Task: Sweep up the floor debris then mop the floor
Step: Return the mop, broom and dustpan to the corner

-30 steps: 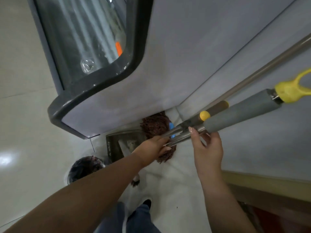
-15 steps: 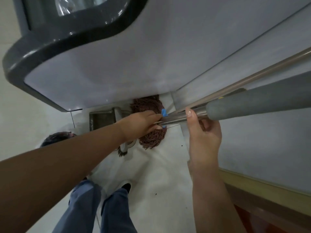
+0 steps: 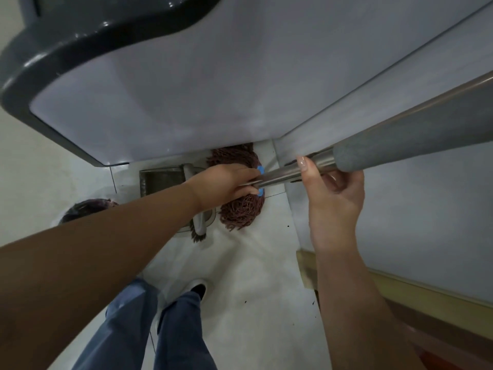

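I am standing at the big grey cabinet, and every place below is told from it. Tucked at its foot lie the tools: the brown mop head on the pale floor, and just left of that the dustpan with the small broom leaning by it. Dark specks of debris are scattered on the tiles in front of the cabinet, so I judge the sweeping is not done and I am only pulling handles clear of the corner.

To do this well I should draw the steel pole out along its own line, away from the cabinet's lower edge, without snagging the second handle beside it, and I should sort out which pole belongs to the broom before lifting.

My left hand reaches far down, arm nearly straight, fingers curled round the lower end of the pole near the blue collar. My right hand is higher, palm turned up, thumb over the steel and fingers wrapped beneath it, just below the grey foam sleeve.
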A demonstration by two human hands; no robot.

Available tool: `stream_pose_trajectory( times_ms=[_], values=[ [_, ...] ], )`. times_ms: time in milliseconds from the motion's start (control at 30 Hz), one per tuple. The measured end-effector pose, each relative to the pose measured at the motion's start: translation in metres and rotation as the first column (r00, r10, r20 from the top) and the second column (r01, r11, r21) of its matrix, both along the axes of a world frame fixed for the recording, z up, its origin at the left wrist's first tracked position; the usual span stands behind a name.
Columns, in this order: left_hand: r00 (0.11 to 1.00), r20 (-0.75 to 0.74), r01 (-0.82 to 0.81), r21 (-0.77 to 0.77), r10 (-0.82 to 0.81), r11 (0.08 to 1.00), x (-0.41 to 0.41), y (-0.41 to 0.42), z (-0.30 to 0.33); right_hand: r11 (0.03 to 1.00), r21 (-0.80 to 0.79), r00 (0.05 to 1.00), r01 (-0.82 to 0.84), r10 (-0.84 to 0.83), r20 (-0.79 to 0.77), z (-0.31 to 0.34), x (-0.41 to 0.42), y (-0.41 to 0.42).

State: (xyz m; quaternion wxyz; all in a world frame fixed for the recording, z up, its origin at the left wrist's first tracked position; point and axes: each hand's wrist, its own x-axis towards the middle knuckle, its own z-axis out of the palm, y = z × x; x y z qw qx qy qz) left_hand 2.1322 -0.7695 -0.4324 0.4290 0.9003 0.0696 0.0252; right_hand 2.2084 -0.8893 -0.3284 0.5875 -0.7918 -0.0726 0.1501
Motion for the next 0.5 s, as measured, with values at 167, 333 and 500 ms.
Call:
stream_pose_trajectory(
  times_ms=[167,333,500],
  values=[
    [0.999,-0.024,-0.046,-0.005,0.046,0.999,0.001,-0.002,-0.005,0.989,0.144,1.000,-0.030,0.029,0.011,-0.008,-0.005,0.001],
    [0.998,-0.047,-0.037,-0.001,0.037,0.999,0.010,-0.007,-0.010,0.987,0.150,0.998,-0.064,0.060,0.027,-0.008,-0.001,-0.006],
    [0.997,-0.037,-0.063,0.007,0.064,0.998,0.010,-0.007,-0.015,0.989,0.127,0.997,-0.072,0.067,0.044,-0.009,0.002,-0.006]
  ],
)
